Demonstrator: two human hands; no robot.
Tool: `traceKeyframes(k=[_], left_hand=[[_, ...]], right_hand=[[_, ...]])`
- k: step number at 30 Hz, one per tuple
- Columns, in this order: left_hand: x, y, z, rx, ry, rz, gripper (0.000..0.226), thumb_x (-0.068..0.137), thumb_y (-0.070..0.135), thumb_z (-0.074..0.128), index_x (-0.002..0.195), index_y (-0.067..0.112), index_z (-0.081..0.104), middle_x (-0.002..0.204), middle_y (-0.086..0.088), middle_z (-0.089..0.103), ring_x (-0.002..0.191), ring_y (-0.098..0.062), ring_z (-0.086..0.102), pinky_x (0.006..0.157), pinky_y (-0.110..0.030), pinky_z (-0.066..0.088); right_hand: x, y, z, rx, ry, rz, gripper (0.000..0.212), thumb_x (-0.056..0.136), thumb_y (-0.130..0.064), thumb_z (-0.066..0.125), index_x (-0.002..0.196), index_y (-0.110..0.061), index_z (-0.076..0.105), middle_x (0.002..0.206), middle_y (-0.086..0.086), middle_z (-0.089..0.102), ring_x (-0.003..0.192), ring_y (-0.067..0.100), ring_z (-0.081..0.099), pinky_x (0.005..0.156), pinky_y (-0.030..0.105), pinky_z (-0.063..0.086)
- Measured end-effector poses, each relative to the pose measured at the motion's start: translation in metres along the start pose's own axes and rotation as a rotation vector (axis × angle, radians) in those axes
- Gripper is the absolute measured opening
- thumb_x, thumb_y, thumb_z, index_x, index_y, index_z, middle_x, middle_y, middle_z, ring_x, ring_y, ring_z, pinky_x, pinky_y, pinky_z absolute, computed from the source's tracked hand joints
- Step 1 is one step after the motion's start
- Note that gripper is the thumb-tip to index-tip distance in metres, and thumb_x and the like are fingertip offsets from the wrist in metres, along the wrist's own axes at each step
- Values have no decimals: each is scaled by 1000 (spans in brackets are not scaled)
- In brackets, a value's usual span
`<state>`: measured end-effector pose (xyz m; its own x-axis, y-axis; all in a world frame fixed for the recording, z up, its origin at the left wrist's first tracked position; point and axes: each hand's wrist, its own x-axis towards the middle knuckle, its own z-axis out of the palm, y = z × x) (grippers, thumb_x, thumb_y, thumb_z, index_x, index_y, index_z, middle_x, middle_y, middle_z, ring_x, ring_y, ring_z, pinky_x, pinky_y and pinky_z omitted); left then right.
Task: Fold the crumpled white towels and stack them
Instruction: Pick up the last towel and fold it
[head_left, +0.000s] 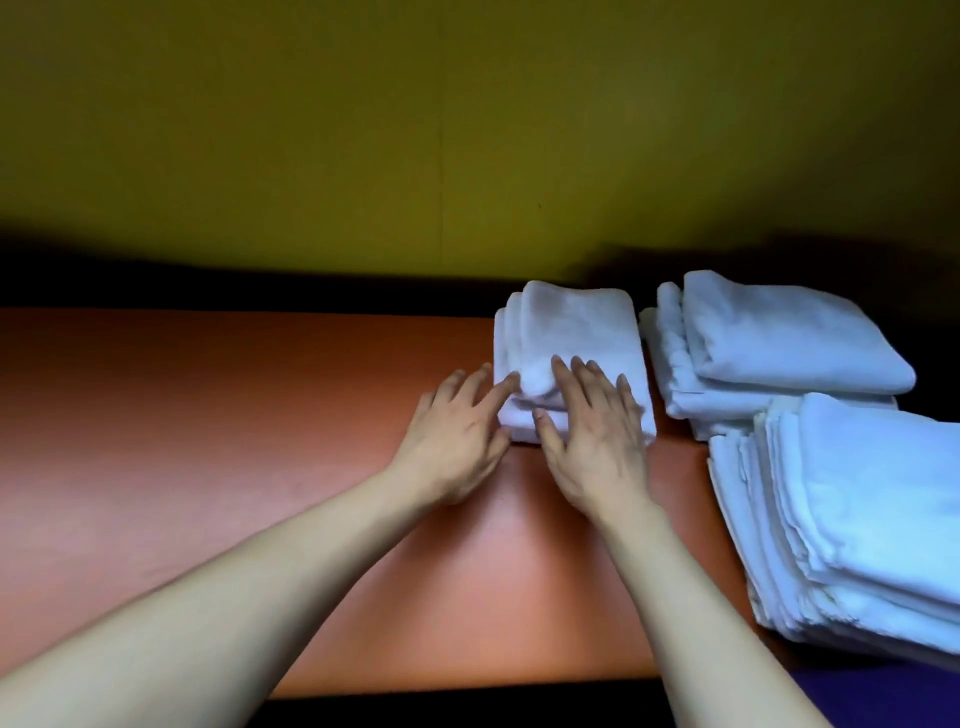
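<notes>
A small stack of folded white towels (571, 332) sits on the orange table (208, 415), right of centre near the far edge. My right hand (597, 441) lies flat on the stack's near end, fingers spread. My left hand (457, 436) rests against the stack's left near corner, fingertips touching the towel edges. Neither hand grips anything. A second pile of folded white towels (769, 343) lies just to the right. A taller pile of several folded white towels (857, 519) stands at the near right.
A yellow-green wall (467, 130) rises behind the table, with a dark gap along the far edge. The orange surface stretches bare to the left. The table's near edge runs across the bottom, with a dark purple surface (883, 696) at the lower right.
</notes>
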<state>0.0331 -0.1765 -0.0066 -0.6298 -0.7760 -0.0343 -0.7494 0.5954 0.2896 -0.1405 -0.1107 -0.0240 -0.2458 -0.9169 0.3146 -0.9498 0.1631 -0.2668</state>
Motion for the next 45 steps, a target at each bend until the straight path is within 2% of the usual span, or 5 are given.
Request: traceKeyframes(k=[4, 8, 16, 35, 45], left_hand=[[-57, -28, -3, 151, -43, -26, 68, 89, 49, 25, 154, 29, 34, 161, -10, 33, 148, -35, 29, 112, -49, 32], [-113, -58, -1, 168, -44, -89, 55, 91, 40, 48, 142, 22, 47, 150, -11, 46, 137, -35, 42, 110, -50, 35], [-192, -121, -24, 162, 44, -216, 57, 85, 43, 35, 132, 19, 58, 138, -10, 56, 126, -34, 52, 101, -50, 43], [-347, -346, -88, 126, 306, -680, 52, 85, 41, 39, 128, 20, 58, 134, -7, 57, 121, -32, 53, 100, -48, 42], [-408, -495, -113, 245, 427, -946, 61, 80, 36, 43, 137, 19, 54, 140, -13, 53, 126, -36, 50, 103, -49, 41]], right_hand=[[-35, -44, 7, 60, -13, -23, 61, 90, -40, 53, 147, -18, 49, 152, 9, 47, 142, 28, 41, 122, 45, 22], [-72, -96, 16, 89, -124, 3, 61, 86, -39, 51, 145, -21, 51, 149, 7, 50, 135, 29, 46, 119, 43, 24], [-92, -189, 33, 144, -214, -104, 55, 87, -39, 47, 138, -21, 57, 139, 6, 57, 123, 29, 54, 106, 42, 32], [-43, -483, 117, 242, -405, -494, 56, 89, -32, 58, 143, -22, 49, 142, 8, 53, 130, 29, 48, 108, 45, 32], [-32, -588, 179, 157, -466, -577, 63, 97, -50, 45, 154, -32, 28, 155, 2, 36, 144, 24, 30, 122, 46, 16]])
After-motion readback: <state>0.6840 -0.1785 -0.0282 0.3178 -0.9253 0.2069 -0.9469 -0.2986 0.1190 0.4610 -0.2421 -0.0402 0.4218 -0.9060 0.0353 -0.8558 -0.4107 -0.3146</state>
